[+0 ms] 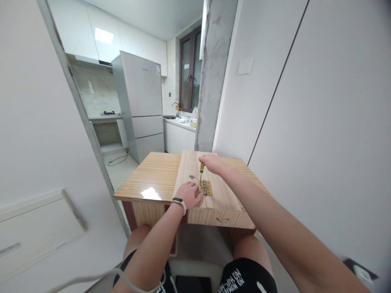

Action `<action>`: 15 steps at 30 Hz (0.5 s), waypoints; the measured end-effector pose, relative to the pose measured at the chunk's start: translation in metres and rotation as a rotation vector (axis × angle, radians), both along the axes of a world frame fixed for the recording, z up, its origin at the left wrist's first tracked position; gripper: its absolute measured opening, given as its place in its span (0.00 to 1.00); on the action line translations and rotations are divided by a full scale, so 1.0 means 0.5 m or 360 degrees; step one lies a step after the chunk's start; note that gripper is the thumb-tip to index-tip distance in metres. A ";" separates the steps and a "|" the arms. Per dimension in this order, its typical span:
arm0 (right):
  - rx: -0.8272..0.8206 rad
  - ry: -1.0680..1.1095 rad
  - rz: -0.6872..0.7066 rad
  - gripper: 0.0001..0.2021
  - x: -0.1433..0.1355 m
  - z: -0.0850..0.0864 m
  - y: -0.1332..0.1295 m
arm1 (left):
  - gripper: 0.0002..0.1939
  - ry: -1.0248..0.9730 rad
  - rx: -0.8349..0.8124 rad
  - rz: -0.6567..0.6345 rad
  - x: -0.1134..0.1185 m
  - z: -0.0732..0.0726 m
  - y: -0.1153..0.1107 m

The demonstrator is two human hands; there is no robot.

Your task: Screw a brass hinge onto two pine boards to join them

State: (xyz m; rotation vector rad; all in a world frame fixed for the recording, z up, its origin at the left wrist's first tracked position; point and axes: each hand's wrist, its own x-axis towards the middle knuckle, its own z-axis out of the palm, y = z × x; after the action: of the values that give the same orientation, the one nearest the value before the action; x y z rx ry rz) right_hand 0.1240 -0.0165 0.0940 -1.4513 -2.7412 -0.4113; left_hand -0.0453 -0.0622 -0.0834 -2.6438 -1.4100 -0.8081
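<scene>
My right hand (213, 162) is closed round the yellow handle of a screwdriver (201, 167). The tool stands nearly upright, its shaft pointing down at a brass hinge (205, 188). That hinge lies across the seam between two pale wooden boards (190, 165), which rest side by side on the desk. My left hand (190, 194) lies on the left board with its fingers against the hinge's left edge; a band with a dark face is on the wrist. Whether a screw sits under the tip is too small to make out.
The boards lie on a glossy striped wooden desk (149, 173) with a drawer (222, 219) at its front, above my knees. Dark scribble marks (192, 177) show on the left board. Beyond stand a grey refrigerator (143, 93) and a kitchen counter (180, 122). A white wall (305, 122) rises at right.
</scene>
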 end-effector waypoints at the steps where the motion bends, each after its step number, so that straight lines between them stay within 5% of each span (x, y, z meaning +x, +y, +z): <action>1: -0.0006 -0.0013 -0.0008 0.09 0.001 0.004 -0.002 | 0.17 0.0002 -0.0006 -0.0001 0.000 0.000 0.000; 15: -0.0026 -0.0079 -0.0236 0.14 -0.020 0.008 -0.004 | 0.18 0.0003 -0.0004 0.0006 0.001 -0.002 0.000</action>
State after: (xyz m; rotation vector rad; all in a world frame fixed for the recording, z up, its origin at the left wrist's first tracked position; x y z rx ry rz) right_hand 0.1138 -0.0184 0.0982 -1.6778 -2.6892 -0.4347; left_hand -0.0448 -0.0622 -0.0843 -2.6419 -1.4164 -0.8035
